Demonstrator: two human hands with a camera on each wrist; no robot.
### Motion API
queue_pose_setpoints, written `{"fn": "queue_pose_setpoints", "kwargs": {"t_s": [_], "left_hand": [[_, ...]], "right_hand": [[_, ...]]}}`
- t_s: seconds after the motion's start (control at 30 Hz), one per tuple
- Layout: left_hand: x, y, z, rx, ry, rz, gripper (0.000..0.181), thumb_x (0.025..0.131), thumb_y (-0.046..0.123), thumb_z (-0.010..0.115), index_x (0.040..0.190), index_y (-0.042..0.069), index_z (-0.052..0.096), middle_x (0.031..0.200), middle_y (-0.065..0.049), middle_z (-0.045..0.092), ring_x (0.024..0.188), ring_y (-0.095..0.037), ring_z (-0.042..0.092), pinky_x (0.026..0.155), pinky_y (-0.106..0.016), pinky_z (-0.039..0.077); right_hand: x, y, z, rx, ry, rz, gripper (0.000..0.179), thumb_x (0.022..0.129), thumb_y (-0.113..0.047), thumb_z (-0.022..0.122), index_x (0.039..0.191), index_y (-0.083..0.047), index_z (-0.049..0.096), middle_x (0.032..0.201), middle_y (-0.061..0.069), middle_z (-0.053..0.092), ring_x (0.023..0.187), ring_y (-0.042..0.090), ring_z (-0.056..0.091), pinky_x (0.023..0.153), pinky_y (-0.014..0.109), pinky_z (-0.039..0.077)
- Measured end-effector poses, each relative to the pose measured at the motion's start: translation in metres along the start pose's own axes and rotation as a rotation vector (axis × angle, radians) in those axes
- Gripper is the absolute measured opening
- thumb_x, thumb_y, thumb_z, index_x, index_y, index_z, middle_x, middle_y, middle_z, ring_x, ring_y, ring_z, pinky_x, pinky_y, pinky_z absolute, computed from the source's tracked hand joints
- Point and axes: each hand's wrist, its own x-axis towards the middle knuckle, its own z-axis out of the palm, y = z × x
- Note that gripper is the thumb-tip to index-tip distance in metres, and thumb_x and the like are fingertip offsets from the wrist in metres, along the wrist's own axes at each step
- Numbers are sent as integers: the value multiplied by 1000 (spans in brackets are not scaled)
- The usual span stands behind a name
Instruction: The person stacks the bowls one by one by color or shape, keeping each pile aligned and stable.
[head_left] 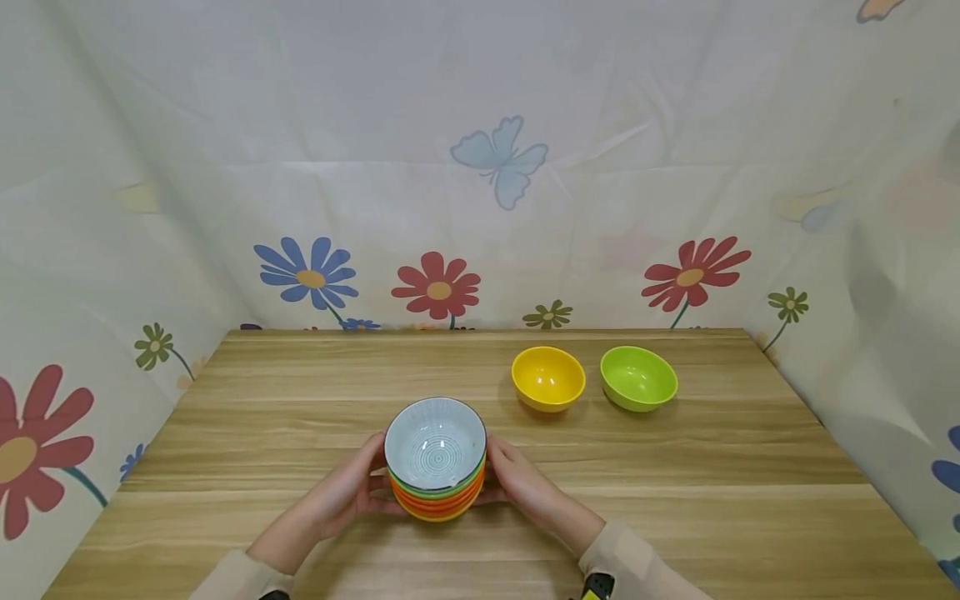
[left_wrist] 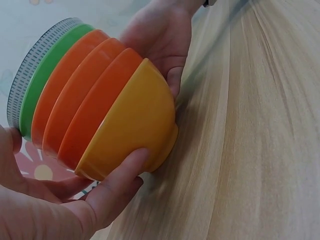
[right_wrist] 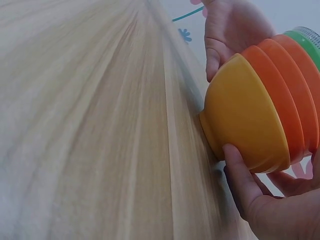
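Note:
A nested stack of bowls stands upright between both hands, near the front middle of the table. On top is a pale blue-grey bowl (head_left: 437,442) with a dark rim and ringed pattern inside. Under it come a green bowl (left_wrist: 31,107), three orange bowls (left_wrist: 95,100) and a yellow bowl (right_wrist: 245,115) at the bottom. My left hand (head_left: 351,492) holds the stack's left side, fingers curved along the lower bowls. From the right side my right hand (head_left: 521,483) grips it, one finger against the bottom yellow bowl. Whether the stack's foot touches the table, I cannot tell.
Behind the stack, to the right, a separate yellow bowl (head_left: 547,379) and a lime green bowl (head_left: 637,379) sit side by side on the wooden table (head_left: 300,392). A flower-printed white cloth (head_left: 375,200) hangs along the table's back and sides.

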Motion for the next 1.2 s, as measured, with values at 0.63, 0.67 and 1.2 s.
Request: {"fn": "queue_pose_setpoints", "kwargs": {"t_s": [0.63, 0.67, 1.2], "left_hand": [[0, -1, 1, -1, 17, 3, 69, 95, 55, 33, 136, -1, 31, 128, -21, 43, 97, -24, 58, 77, -48, 54], [0, -1, 1, -1, 20, 1, 69, 94, 55, 33, 136, -1, 32, 128, -21, 43, 97, -24, 58, 77, -48, 54], [0, -3, -1, -1, 27, -8, 74, 91, 59, 36, 134, -1, 33, 127, -21, 43, 97, -25, 58, 77, -48, 54]], "right_hand": [[-2, -2, -2, -163, 61, -66, 52, 101, -36, 32, 133, 3, 42, 116, 21, 57, 96, 22, 60, 75, 40, 56], [-2, -2, -2, -184, 73, -71, 51, 101, -36, 32, 133, 2, 42, 119, 21, 56, 97, 22, 59, 74, 39, 56], [-2, -8, -14, -594, 221, -294, 24, 95, -12, 50, 116, -7, 60, 110, 8, 61, 92, 20, 57, 70, 21, 53]]}}
